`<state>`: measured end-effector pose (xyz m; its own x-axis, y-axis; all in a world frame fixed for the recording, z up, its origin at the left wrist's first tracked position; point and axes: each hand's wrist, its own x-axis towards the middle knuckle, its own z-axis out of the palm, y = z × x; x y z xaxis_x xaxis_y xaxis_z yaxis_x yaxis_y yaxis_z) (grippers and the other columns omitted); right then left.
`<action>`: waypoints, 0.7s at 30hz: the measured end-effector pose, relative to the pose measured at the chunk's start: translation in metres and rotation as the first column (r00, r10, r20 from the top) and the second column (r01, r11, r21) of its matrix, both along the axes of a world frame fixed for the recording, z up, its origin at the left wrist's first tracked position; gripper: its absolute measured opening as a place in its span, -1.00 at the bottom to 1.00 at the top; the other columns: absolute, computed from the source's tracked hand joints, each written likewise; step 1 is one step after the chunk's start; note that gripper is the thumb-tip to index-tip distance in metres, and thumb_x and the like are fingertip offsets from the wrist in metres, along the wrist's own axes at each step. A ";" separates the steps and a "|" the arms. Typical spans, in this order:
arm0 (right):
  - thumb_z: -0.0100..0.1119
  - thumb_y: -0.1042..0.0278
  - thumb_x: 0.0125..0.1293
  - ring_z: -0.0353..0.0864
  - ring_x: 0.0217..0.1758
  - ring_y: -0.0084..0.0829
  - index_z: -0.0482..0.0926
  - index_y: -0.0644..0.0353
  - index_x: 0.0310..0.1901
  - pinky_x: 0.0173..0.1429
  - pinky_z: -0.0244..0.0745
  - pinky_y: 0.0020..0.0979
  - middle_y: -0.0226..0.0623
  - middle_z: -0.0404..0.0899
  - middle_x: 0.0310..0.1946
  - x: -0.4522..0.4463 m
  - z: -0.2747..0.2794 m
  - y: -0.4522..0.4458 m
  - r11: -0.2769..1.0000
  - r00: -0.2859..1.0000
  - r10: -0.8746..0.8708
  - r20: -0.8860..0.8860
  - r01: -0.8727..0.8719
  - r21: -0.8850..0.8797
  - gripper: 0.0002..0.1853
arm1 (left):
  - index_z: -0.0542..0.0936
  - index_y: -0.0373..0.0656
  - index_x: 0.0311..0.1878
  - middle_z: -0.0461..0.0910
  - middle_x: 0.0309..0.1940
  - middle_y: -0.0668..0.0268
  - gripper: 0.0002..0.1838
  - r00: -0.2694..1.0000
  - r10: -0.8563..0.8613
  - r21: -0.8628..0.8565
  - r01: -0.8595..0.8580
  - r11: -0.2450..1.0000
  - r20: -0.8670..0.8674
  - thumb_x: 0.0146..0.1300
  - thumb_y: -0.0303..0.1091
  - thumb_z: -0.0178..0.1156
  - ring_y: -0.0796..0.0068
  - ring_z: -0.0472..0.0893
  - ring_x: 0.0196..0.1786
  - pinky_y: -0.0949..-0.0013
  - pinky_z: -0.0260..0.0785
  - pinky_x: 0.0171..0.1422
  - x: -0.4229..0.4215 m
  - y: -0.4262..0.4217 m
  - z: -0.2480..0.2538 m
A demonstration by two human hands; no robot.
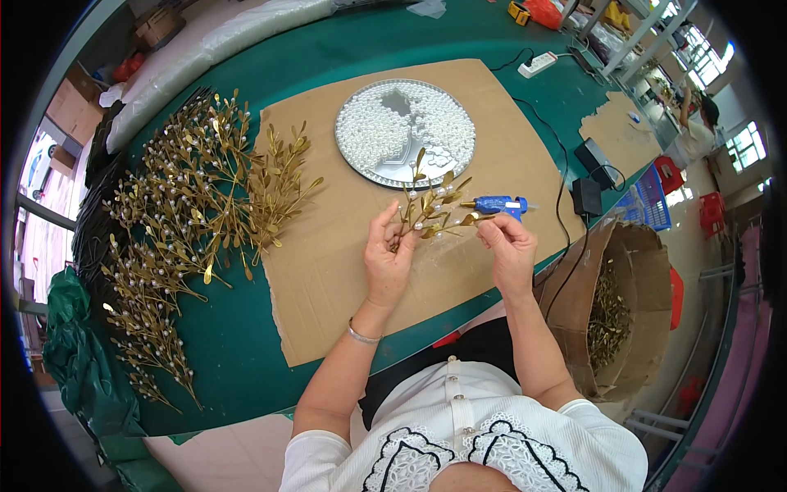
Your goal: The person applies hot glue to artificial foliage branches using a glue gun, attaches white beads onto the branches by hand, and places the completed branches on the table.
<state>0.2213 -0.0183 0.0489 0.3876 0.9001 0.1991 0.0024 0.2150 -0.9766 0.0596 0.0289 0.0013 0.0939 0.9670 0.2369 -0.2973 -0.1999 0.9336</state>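
Observation:
My left hand (388, 261) is closed on the lower stem of a gold leafy branch (426, 215) with small white pearls on it. The branch tilts up and to the right over the cardboard. At its right end, my right hand (511, 252) has thumb and forefinger pinched together beside a leaf tip; what lies between them is too small to make out. Just behind the branch, a blue glue gun (500, 205) rests on the cardboard sheet (320, 316). Farther back stands a round tray (397, 172) holding many loose white pearls, its grey bottom partly showing.
Many gold pearl branches (176, 213) are heaped at the left. Black cables run down the right side past a black adapter (586, 197) and a white power strip (538, 65). A cardboard box (648, 328) with gold sprigs stands beside the green table (238, 369). Another person (697, 135) is at far right.

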 end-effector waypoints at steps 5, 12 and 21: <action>0.21 0.54 0.13 0.37 -0.41 -0.72 0.56 0.35 -0.39 -0.30 0.24 -0.69 -0.52 0.48 -0.50 -0.006 0.000 0.001 0.999 0.998 -0.032 -0.051 0.031 -0.019 -0.93 | 0.25 -0.25 0.21 0.58 -0.31 0.22 -0.48 1.000 0.006 0.005 -0.006 1.000 0.012 0.16 -0.68 0.08 0.61 0.54 -0.26 0.56 0.40 -0.17 0.000 0.001 -0.001; 0.24 0.56 0.10 0.37 -0.41 -0.71 0.56 0.37 -0.38 -0.31 0.23 -0.69 -0.49 0.50 -0.48 -0.005 -0.003 0.003 0.999 0.996 -0.048 0.070 0.049 -0.013 -0.92 | 0.22 -0.24 0.21 0.54 -0.32 0.26 -0.48 1.000 -0.013 -0.024 0.014 1.000 0.027 0.18 -0.66 0.08 0.63 0.50 -0.27 0.59 0.37 -0.15 0.000 0.001 0.001; 0.20 0.67 0.07 0.45 -0.32 -0.67 0.55 0.41 -0.30 -0.19 0.36 -0.66 -0.40 0.52 -0.36 -0.007 0.007 0.000 0.996 0.998 -0.054 -0.010 0.055 0.065 -0.88 | 0.23 -0.28 0.20 0.55 -0.33 0.24 -0.49 0.997 -0.004 -0.030 0.006 1.000 0.078 0.16 -0.70 0.07 0.63 0.53 -0.27 0.58 0.40 -0.17 0.002 0.003 0.002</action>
